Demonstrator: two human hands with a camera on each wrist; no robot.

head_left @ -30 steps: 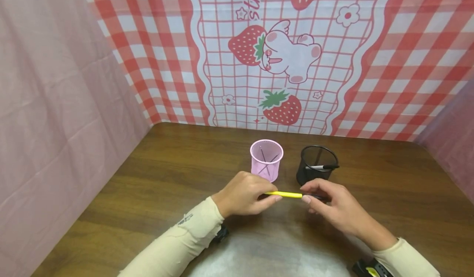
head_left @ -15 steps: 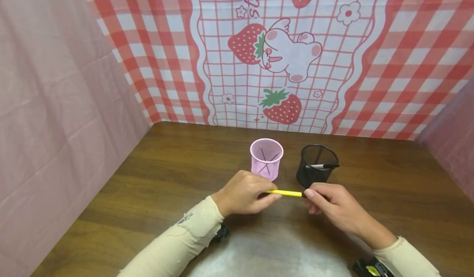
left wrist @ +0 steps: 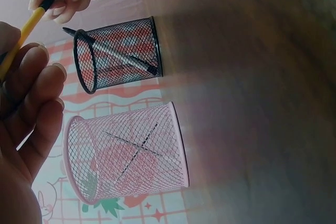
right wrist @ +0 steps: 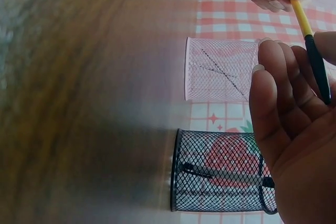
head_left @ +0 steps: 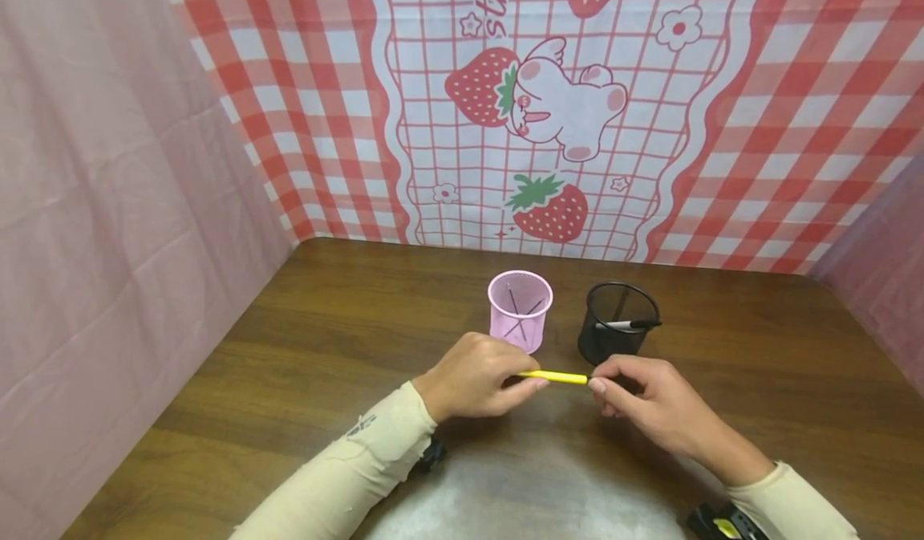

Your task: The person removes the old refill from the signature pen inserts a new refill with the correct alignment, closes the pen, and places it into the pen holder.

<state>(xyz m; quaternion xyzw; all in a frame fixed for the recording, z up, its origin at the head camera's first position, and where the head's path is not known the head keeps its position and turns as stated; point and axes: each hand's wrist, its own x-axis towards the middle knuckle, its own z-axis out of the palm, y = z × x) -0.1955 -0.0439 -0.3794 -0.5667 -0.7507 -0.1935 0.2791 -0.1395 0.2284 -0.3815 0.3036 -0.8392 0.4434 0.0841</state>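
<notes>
Both left hand [head_left: 482,378] and right hand [head_left: 660,405] pinch a slender yellow-and-black pen [head_left: 560,377] near a pink mesh cylinder [head_left: 503,334] and black mesh cylinder [head_left: 605,348].

A pink mesh cup [head_left: 498,327] is standing upright on the brown desk [head_left: 325,339]; at its 3 o'clock a black mesh cup [head_left: 601,347] is holding a tilted black-and-grey marker [head_left: 624,326]. Strawberry-printed cloth [head_left: 549,107] is hanging at 12 o'clock, pink curtain [head_left: 130,203] at 9.
</notes>
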